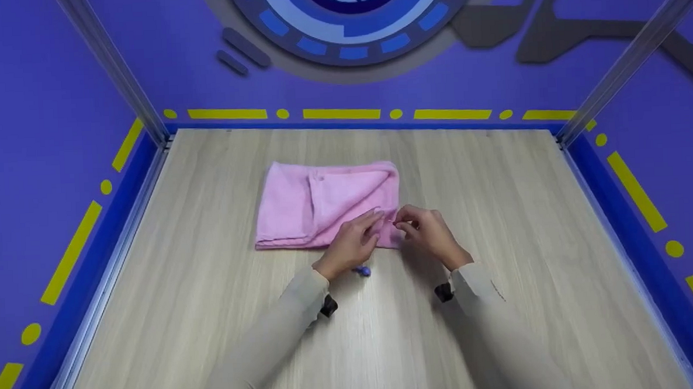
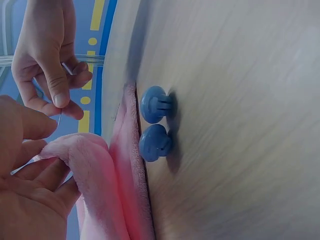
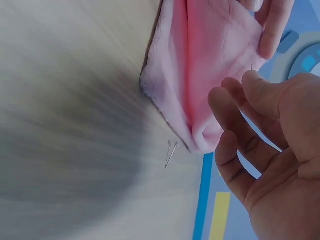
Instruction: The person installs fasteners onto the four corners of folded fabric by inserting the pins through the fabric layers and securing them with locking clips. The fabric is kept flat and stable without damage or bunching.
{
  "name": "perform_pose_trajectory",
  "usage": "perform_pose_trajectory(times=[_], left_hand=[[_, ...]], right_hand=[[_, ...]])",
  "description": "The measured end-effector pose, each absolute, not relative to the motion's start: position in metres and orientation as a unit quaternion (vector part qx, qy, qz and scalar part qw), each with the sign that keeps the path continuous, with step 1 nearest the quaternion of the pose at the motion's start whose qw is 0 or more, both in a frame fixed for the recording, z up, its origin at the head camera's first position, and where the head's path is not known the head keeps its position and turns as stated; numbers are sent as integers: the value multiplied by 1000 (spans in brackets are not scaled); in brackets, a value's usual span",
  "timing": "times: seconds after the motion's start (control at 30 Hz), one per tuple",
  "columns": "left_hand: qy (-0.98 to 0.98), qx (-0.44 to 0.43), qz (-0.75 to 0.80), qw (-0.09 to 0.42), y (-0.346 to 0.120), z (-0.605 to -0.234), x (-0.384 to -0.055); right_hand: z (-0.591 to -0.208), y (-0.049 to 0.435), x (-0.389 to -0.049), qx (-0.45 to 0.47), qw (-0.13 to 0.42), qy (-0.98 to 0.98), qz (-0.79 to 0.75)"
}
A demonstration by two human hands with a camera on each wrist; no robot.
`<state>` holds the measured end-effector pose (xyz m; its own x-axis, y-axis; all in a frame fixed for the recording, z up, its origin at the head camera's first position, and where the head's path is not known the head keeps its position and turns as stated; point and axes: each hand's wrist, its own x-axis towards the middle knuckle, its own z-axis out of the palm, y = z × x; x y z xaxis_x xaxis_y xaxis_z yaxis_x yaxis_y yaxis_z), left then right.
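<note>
A folded pink fleece cloth (image 1: 285, 203) lies on the table, with a small round button-like spot near its top. My left hand (image 1: 351, 244) pinches a raised fold at the cloth's right side; in the left wrist view its fingers (image 2: 47, 175) are under and behind the pink edge. Close by on the right, my right hand (image 1: 427, 229) pinches a thin metal pin (image 2: 60, 118) between thumb and index finger. The pin points toward the left hand's fingertips, and its far end is close to the fold. Its other fingers are loosely bent.
Two blue plastic mushroom-shaped pieces (image 2: 155, 105) lie on the table (image 1: 180, 272) in front of the cloth, near the left wrist. A pair of thin clear or metal pins (image 3: 171, 154) lies beside the cloth's corner. Blue-purple panels (image 1: 342, 89) enclose the table at back and sides.
</note>
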<state>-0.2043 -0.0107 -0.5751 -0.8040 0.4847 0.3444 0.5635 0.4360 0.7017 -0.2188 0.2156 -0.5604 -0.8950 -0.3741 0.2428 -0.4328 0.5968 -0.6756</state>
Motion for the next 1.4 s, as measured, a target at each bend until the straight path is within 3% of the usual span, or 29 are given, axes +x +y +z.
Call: perform_pose_trajectory(times=[0.67,1.4], left_hand=[[-840,-316,-437,58,-10,-571,-205],[-837,-321,-442,39,-9,-571,-203]], right_hand=[[-561,204,-221,232,59,-889,390],[-561,199,-220,198,49,-915,349]])
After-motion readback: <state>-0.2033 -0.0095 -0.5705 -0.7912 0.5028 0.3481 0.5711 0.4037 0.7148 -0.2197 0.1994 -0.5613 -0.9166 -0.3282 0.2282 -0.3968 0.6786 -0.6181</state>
